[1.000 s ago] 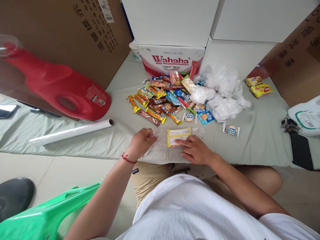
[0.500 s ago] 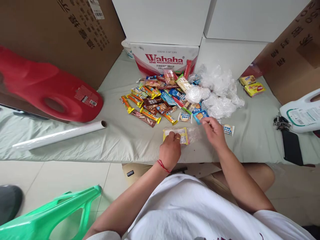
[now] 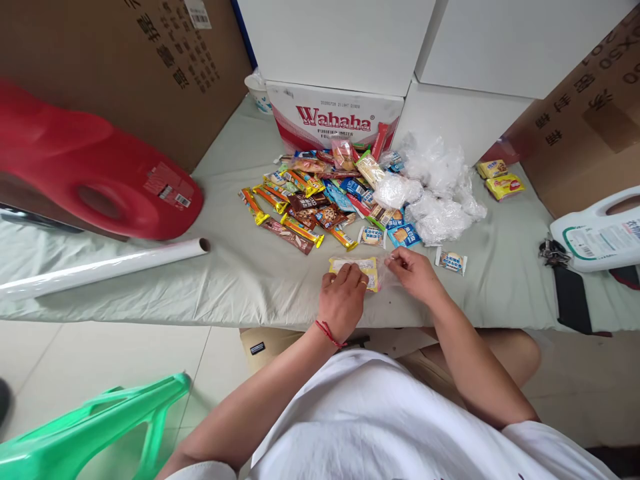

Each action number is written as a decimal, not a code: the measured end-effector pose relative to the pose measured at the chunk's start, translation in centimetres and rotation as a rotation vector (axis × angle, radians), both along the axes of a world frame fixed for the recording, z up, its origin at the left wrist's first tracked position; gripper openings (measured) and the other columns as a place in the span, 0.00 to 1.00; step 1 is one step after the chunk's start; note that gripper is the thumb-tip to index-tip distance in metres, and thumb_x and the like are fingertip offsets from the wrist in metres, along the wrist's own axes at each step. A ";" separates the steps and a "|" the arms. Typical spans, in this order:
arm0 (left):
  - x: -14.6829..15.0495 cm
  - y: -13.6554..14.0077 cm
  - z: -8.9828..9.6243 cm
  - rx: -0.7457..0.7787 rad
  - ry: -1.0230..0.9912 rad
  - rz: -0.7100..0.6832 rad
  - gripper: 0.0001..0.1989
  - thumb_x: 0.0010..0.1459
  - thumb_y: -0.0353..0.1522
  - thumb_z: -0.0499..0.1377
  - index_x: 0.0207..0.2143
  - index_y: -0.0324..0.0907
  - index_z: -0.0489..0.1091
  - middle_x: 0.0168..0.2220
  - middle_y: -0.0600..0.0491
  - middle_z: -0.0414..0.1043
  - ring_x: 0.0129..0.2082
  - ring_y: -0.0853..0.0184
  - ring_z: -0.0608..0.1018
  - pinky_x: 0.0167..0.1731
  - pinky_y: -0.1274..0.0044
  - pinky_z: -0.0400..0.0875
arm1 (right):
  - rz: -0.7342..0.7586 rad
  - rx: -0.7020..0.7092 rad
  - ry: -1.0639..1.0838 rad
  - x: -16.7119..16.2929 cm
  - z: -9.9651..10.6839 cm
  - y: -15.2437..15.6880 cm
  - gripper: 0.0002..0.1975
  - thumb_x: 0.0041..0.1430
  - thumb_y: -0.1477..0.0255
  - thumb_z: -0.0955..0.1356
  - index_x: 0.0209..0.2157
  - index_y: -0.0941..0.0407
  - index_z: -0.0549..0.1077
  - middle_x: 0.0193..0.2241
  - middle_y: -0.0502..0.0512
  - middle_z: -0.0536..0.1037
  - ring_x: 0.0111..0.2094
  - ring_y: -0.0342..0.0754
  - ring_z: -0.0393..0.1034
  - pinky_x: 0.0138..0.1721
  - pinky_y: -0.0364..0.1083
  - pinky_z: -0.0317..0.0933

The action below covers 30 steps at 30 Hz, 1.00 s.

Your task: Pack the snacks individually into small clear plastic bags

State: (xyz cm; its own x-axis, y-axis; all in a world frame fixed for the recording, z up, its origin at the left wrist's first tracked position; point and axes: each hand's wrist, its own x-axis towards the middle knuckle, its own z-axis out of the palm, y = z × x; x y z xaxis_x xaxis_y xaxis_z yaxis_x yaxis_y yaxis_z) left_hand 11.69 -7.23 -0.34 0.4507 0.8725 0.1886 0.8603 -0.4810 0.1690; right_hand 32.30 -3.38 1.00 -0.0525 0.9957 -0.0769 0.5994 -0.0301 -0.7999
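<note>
Yellow pack [image 3: 371,265] lies flat on the table [image 3: 250,283], center of frame, just below the snack pile [image 3: 305,207], clear film [image 3: 384,275] around it and sticking out on its right. Left hand [image 3: 343,297] lies over the pack, fingers bent onto its top; can't tell if that grip closes on it or just presses. Right hand [image 3: 419,275], right of center, has its grip pinched, thumb to fingers, on the film's loose end. Step in hand looks like wrapping, right end. Next move probably calls for steady left pressure and the film drawn snug, then folded over the pack.
</note>
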 end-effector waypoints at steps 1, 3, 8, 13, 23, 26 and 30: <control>0.0 0.0 0.0 -0.008 -0.003 -0.008 0.14 0.69 0.26 0.53 0.50 0.42 0.76 0.59 0.42 0.74 0.61 0.53 0.71 0.50 0.59 0.69 | 0.011 -0.009 -0.011 -1.0 0.6 0.1 0.10 0.64 0.61 0.67 0.33 0.53 0.71 0.25 0.47 0.73 0.25 0.46 0.65 0.28 0.43 0.55; 0.0 0.1 0.1 -0.023 -0.003 -0.024 0.16 0.69 0.25 0.52 0.51 0.43 0.76 0.58 0.42 0.75 0.59 0.53 0.73 0.51 0.58 0.68 | 0.054 -0.013 -0.093 -3.3 1.6 0.5 0.08 0.66 0.65 0.67 0.32 0.53 0.70 0.25 0.48 0.75 0.26 0.46 0.67 0.29 0.44 0.54; -0.7 0.3 0.4 -0.095 -0.063 -0.062 0.14 0.66 0.25 0.55 0.47 0.40 0.79 0.51 0.39 0.78 0.55 0.52 0.76 0.53 0.61 0.70 | 0.198 -0.024 -0.443 -7.6 2.1 1.7 0.08 0.70 0.71 0.63 0.35 0.53 0.72 0.29 0.54 0.79 0.32 0.51 0.72 0.31 0.46 0.53; -4.5 0.3 -0.3 -0.141 -0.512 0.013 0.16 0.67 0.28 0.52 0.48 0.45 0.78 0.51 0.45 0.80 0.53 0.58 0.78 0.55 0.63 0.74 | 0.241 0.016 -0.611 -8.6 0.9 0.9 0.09 0.73 0.71 0.60 0.42 0.54 0.71 0.38 0.59 0.80 0.36 0.53 0.74 0.32 0.46 0.55; -2.7 0.0 -3.9 -0.111 -0.604 0.396 0.14 0.68 0.32 0.52 0.51 0.40 0.73 0.60 0.40 0.73 0.69 0.45 0.65 0.65 0.48 0.62 | 0.198 0.030 -0.582 -9.0 0.2 -1.7 0.11 0.72 0.76 0.58 0.45 0.54 0.70 0.44 0.63 0.75 0.39 0.56 0.74 0.37 0.50 0.64; -0.5 -0.8 -3.3 -0.194 -0.844 0.395 0.15 0.68 0.35 0.55 0.55 0.41 0.68 0.52 0.41 0.77 0.57 0.54 0.77 0.57 0.59 0.74 | 0.051 0.114 -0.303 -7.5 -0.2 -2.8 0.11 0.72 0.71 0.58 0.43 0.54 0.71 0.43 0.62 0.76 0.44 0.56 0.74 0.45 0.52 0.66; 1.9 -2.1 -1.7 -0.126 -0.926 0.300 0.19 0.69 0.36 0.56 0.60 0.41 0.65 0.52 0.41 0.76 0.52 0.59 0.79 0.50 0.68 0.77 | -0.168 0.061 0.245 -5.2 -0.1 -5.1 0.15 0.72 0.56 0.61 0.42 0.52 0.71 0.37 0.56 0.77 0.38 0.52 0.73 0.42 0.50 0.68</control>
State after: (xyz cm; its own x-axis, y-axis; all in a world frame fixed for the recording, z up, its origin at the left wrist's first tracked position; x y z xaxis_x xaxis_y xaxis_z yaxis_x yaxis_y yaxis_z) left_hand 13.64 -9.32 -2.04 -0.0724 0.9645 0.2538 0.4451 -0.1965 0.8737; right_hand 27.13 -8.47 0.85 0.1041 0.9943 -0.0219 0.3786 -0.0600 -0.9236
